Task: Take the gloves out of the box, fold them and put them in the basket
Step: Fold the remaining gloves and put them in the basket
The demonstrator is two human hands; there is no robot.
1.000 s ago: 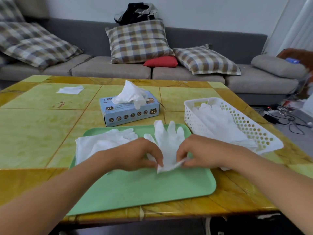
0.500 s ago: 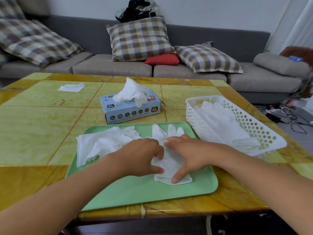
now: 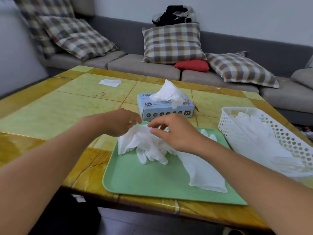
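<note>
Head view: my left grip (image 3: 122, 122) and right grip (image 3: 171, 131) both pinch the crumpled glove (image 3: 144, 145) at the tray's (image 3: 144, 180) far-left corner, its fingers drooping toward 6 o'clock. A flattened glove (image 3: 201, 172) lies on the tray, long axis running 11 to 5. The box (image 3: 166, 109) sits at 12, the basket (image 3: 277, 131) at 3, both on the counter (image 3: 50, 112).

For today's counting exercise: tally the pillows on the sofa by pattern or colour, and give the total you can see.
Plaid pillows: 4
Red pillow: 1
Plain grey cushion: 1, cut off at the right edge
Total: 6
</note>
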